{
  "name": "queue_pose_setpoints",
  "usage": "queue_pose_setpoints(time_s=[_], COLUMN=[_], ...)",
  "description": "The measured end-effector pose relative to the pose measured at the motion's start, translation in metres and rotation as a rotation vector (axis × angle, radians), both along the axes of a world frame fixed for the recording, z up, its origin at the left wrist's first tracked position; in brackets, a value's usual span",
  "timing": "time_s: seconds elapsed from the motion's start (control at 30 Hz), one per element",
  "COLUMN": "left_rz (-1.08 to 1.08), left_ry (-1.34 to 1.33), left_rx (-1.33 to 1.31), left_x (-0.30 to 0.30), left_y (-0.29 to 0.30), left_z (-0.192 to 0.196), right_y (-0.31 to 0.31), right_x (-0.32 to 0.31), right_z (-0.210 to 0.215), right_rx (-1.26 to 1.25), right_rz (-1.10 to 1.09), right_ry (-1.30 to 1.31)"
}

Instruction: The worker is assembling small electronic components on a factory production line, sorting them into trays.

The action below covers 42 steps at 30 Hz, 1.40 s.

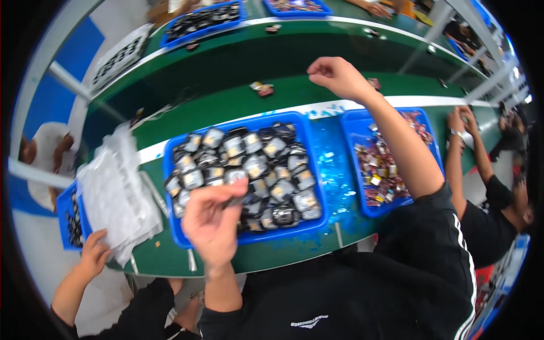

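My left hand [211,224] is raised over the near left part of a blue tray [322,218]. Its thumb and fingers pinch a small dark piece, too blurred to name. Packed in that tray are many black pieces with silvery, clear-looking wrapping and small tan squares [255,165]. My right hand [338,78] reaches out above the green conveyor belt [209,107], its fingers curled together; whatever they may hold is hidden. Beneath my right forearm stands a second blue tray [371,212] of small red, gold and silver packets [375,180].
White plastic sheets [119,195] lie left of the tray, with a co-worker's hand [93,252] at their edge. Another co-worker's hands [462,122] are at the right. A few packets [263,89] lie on the belt. More blue trays [204,22] stand beyond it.
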<state>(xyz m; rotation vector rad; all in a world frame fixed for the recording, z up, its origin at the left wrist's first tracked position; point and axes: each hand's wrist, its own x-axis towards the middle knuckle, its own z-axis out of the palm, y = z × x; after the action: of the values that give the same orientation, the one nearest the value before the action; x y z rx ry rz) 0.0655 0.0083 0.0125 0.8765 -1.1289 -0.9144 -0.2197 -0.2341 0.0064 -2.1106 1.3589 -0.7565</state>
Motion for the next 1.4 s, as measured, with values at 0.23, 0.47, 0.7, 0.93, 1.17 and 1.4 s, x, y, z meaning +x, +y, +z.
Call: queue_pose_setpoints(time_s=[0.23, 0.47, 0.7, 0.93, 1.17, 1.4], left_rz=[-0.220, -0.197, -0.276, -0.254, -0.288, -0.313], left_ry=[0.487, 0.401, 0.352, 0.224, 0.126, 0.105], left_rx=[0.330, 0.509, 0.474, 0.451, 0.436, 0.425], left_x=[-0.027, -0.061, -0.062, -0.066, -0.068, -0.074], left_y=[0.013, 0.011, 0.021, 0.026, 0.030, 0.029], left_z=[-0.009, 0.001, -0.017, -0.018, -0.020, -0.019], right_y=[0.138, 0.181, 0.203, 0.208, 0.212, 0.236], right_x=[-0.092, -0.087, -0.095, -0.108, -0.107, -0.066], right_z=[0.037, 0.019, 0.009, 0.004, 0.009, -0.019], right_rx=[0.126, -0.074, -0.234, -0.022, -0.306, -0.200], right_rz=[0.057, 0.009, -0.033, -0.355, -0.524, -0.226], right_ry=[0.421, 0.393, 0.448, -0.117, 0.056, 0.346])
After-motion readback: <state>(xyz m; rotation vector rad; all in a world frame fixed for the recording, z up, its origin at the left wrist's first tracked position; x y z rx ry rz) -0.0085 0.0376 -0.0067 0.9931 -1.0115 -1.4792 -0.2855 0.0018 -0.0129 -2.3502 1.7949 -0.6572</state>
